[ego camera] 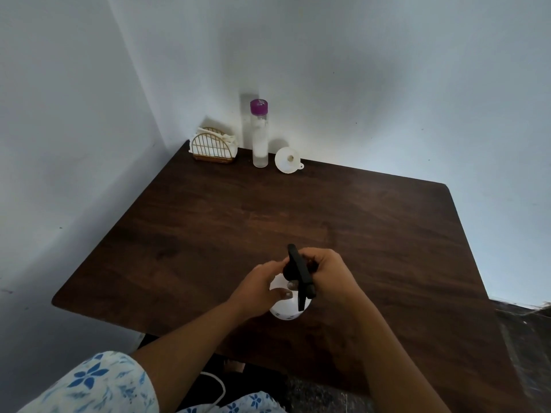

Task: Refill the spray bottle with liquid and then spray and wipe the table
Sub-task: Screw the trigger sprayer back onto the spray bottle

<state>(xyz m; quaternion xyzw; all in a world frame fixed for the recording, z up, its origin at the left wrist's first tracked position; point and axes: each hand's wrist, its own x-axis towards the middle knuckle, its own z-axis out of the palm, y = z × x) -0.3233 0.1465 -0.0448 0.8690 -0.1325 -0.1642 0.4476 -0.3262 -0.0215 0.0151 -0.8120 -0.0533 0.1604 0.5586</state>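
The right hand (331,272) has its grip closed round the black trigger head (299,272), fingers curled over its far side, so that the long black top runs slantwise away from the person and the trigger hangs down over the bottle's front. The left hand (259,289) comes in from the other side, its grip wrapped on the shoulder of the white spray bottle (286,312): the thumb lies up by the black collar and two fingertips (287,293) press on the white body. The bottle has small dark marks low on its rounded wall and is upright between the two hands, near the front edge of the dark wooden desk (238,219); whether its base rests on the wood or hangs just above it cannot be told. Both forearms are bare, and a white sleeve with blue flowers (98,380) shows at the lower left. Well apart from the hands, in the desk's far corner against the pale walls, a wire napkin holder (213,146) full of white napkins stands on the left, a tall clear bottle with a purple cap (259,138) just to its right, and a white funnel (287,160) lies tipped on its side beside that.
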